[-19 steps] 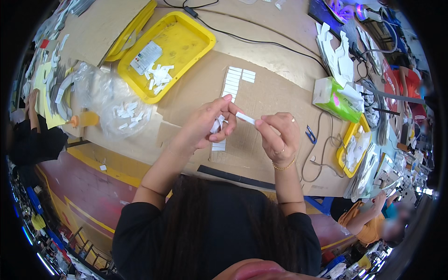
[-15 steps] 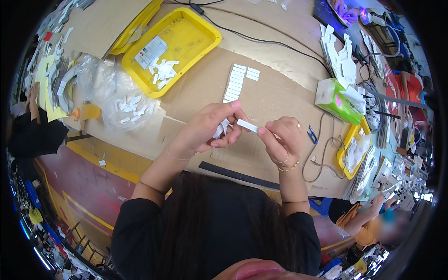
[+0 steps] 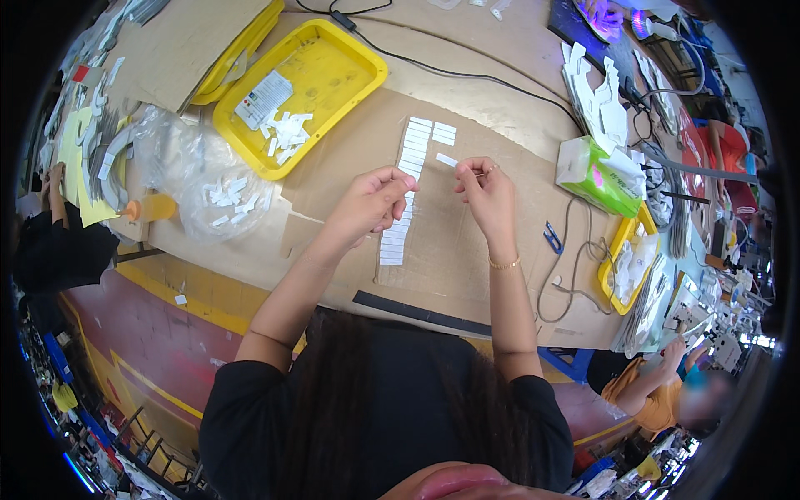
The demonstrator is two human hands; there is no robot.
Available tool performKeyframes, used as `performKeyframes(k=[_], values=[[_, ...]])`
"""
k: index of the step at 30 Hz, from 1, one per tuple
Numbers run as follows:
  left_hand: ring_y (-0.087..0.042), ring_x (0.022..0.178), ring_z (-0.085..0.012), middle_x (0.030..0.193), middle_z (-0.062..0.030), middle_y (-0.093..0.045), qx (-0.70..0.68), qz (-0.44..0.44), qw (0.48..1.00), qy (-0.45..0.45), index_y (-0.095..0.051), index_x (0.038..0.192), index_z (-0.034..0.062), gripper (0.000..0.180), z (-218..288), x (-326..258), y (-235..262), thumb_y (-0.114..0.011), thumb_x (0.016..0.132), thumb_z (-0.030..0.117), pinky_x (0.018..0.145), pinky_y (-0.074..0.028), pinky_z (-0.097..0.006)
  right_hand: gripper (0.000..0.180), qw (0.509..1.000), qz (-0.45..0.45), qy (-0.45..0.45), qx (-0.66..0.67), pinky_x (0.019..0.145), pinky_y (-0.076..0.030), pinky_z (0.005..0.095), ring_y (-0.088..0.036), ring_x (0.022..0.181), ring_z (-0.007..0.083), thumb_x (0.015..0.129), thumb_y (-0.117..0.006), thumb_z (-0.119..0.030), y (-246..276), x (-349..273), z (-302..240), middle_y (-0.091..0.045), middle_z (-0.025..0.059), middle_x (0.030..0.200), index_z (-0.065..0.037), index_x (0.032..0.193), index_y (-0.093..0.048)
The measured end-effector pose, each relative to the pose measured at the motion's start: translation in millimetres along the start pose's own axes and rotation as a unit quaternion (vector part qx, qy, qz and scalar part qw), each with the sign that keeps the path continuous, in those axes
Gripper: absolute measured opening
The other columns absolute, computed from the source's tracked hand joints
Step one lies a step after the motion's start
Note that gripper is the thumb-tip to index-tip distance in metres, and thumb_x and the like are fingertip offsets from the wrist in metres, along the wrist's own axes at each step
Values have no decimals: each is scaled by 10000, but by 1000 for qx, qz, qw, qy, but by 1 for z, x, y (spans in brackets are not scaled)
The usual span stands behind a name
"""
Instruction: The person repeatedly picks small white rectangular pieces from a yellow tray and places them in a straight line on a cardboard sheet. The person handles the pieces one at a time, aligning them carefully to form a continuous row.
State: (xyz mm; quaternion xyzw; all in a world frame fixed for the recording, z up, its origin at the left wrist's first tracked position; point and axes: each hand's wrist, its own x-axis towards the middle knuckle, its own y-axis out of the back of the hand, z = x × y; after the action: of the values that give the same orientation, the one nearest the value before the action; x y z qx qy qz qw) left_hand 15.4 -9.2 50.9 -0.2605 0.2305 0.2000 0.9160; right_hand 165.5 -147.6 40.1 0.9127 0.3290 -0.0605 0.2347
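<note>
1. Head view, centre: a person at a cardboard-covered workbench [image 3: 467,250] holds a small white strip [image 3: 447,159] pinched at the fingertips of the right hand [image 3: 486,190], raised just above the board. The left hand [image 3: 372,202] is loosely curled beside a column of white strips [image 3: 407,196] laid in a row down the cardboard; whether it grips anything cannot be told.
2. Head view, left: a yellow tray [image 3: 333,79] holds loose white pieces and a printed card. Next to it lie a crumpled clear plastic bag [image 3: 196,179] with more white pieces and a small orange bottle [image 3: 150,207].
3. Head view, right: a green tissue pack [image 3: 602,177] sits near the right hand, with blue clippers [image 3: 553,237], tangled cables and a second yellow tray [image 3: 621,271] beyond.
4. Head view, foreground: the person's dark hair [image 3: 375,400] and black top hide the bench's near edge. Another person in orange [image 3: 646,387] works at lower right.
</note>
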Motion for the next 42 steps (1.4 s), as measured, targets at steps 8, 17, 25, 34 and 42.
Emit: performKeyframes(k=[8, 17, 25, 34, 42], values=[[-452, 490, -56, 615, 1, -526, 254, 32, 963, -88, -564, 1201, 48, 342, -23, 43, 1, -600, 913, 230, 447, -346, -219, 181, 994, -59, -92, 23, 433, -430, 205, -593, 520, 87, 879, -602, -175, -7, 42, 8, -632, 34, 711, 2, 911, -626], [-493, 511, -89, 569, -33, -535, 350, 25, 931, -101, -488, 1334, 48, 479, -16, 62, -6, -595, 898, 216, 504, -408, -267, 171, 994, -46, -100, -5, 415, -430, 207, -597, 491, 93, 859, -606, -152, -8, 50, 10, -631, 43, 649, 14, 885, -638], [-500, 499, -126, 565, -66, -542, 402, 25, 910, -100, -423, 1397, 65, 569, -15, 68, -11, -582, 868, 200, 527, -433, -302, 174, 994, -40, -99, -10, 415, -444, 212, -606, 489, 102, 859, -611, -158, -9, 53, 10, -634, 52, 642, 15, 857, -631], [-509, 511, -156, 590, -96, -557, 415, 42, 896, -152, -537, 1286, 77, 477, -18, 72, -10, -581, 819, 162, 517, -424, -333, 144, 998, -9, -55, -33, 393, -464, 267, -605, 468, 145, 863, -528, -58, -16, 50, 13, -606, 90, 584, -23, 986, -462], [-481, 647, -65, 744, 15, -606, 112, 158, 963, -190, -662, 913, 35, 204, -21, 9, 43, -555, 908, 210, 594, -405, -240, 107, 999, -6, -12, -35, 382, -394, 238, -538, 435, 113, 901, -488, -56, -1, 8, -8, -584, 78, 570, -31, 997, -448]])
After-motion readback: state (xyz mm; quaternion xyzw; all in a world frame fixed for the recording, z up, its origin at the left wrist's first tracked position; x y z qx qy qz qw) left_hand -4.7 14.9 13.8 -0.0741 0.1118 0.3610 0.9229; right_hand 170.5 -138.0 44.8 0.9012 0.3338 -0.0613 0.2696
